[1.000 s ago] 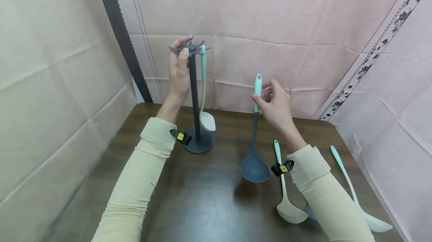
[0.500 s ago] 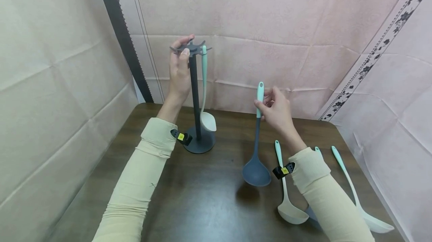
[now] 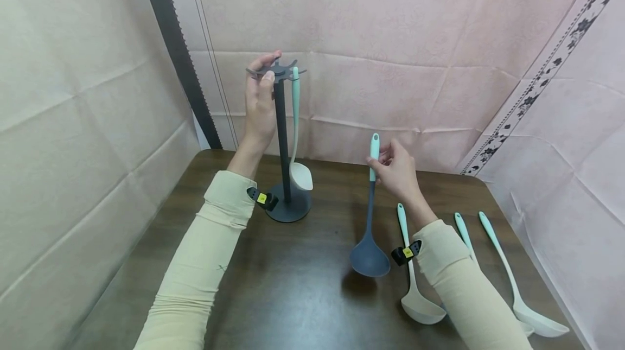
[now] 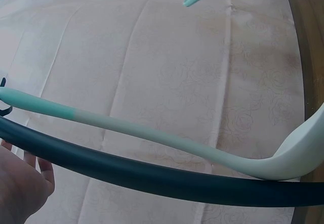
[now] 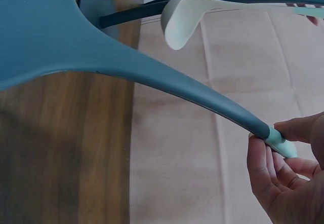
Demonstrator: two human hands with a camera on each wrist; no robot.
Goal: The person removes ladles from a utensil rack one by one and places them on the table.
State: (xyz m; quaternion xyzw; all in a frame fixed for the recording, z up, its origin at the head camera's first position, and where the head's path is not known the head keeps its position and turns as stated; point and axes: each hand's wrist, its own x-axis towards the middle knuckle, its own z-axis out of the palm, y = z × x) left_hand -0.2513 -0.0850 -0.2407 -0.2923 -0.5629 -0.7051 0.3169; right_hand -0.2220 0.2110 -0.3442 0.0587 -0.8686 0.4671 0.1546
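My left hand (image 3: 259,108) grips the top of a dark utensil stand (image 3: 282,138), thumb in front and fingers behind its hooks. A white ladle (image 3: 301,176) with a mint handle hangs from a hook on the stand's right side, its bowl above the round base. To the right, my right hand (image 3: 397,171) pinches the mint handle of a dark blue ladle (image 3: 369,258). This ladle is upright, bowl down and apart from the table, with a shadow below. In the right wrist view, thumb and fingertips hold the lower part of the handle (image 5: 281,145).
On the brown table (image 3: 293,296), a pale ladle (image 3: 422,309) lies beside my right forearm. Farther right lie another mint-handled utensil (image 3: 464,230), partly hidden by the sleeve, and a white ladle (image 3: 542,323). Cloth walls (image 3: 371,24) stand behind and at both sides.
My right hand has lowered the dark blue ladle, bringing its bowl nearer the table. More of a mint handle shows beside the right sleeve. The left hand stays on the stand.
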